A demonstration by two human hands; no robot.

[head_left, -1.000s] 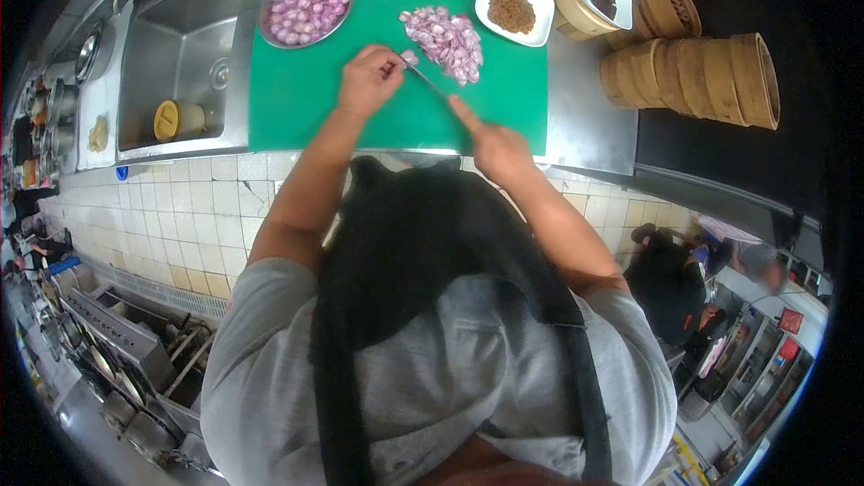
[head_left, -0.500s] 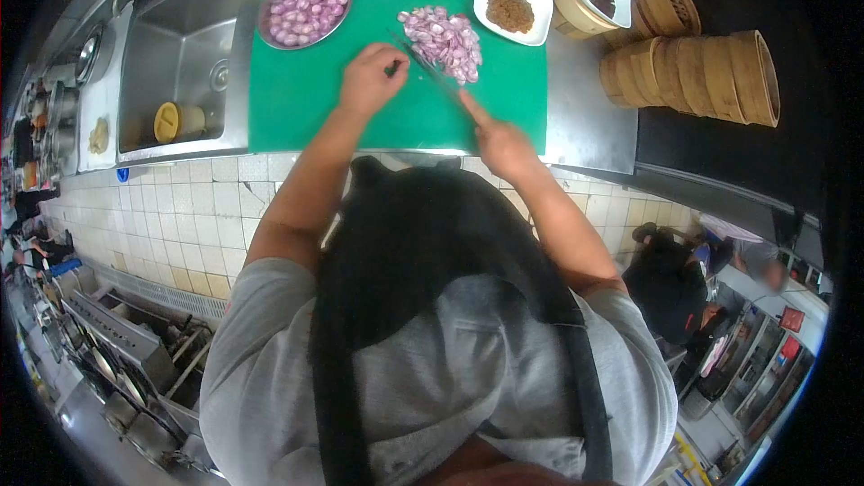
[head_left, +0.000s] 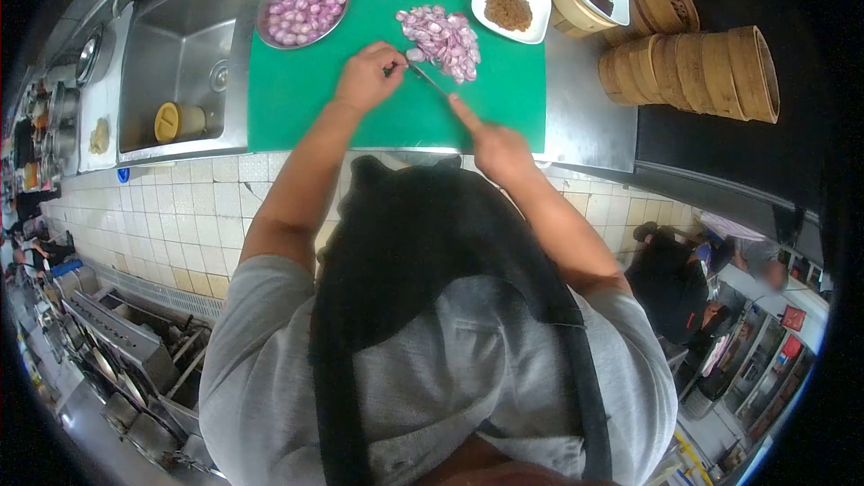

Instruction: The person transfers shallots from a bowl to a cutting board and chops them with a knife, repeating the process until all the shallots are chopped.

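Compared with half a second ago, the right hand has drawn back slightly, bringing the knife off the sliced pile. On the green cutting board, the left hand is curled, fingertips pinching a shallot piece just beside that pile. The right hand is closed round the knife handle, index finger extended. Judged step: slicing. The next cut calls for tucked fingertips

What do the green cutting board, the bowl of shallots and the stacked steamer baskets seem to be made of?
Cutting board: flat, uniform matte green, likely plastic. Bowl: shiny grey with a reflective rim, probably stainless steel. Steamer baskets: tan, banded round walls, apparently bamboo.
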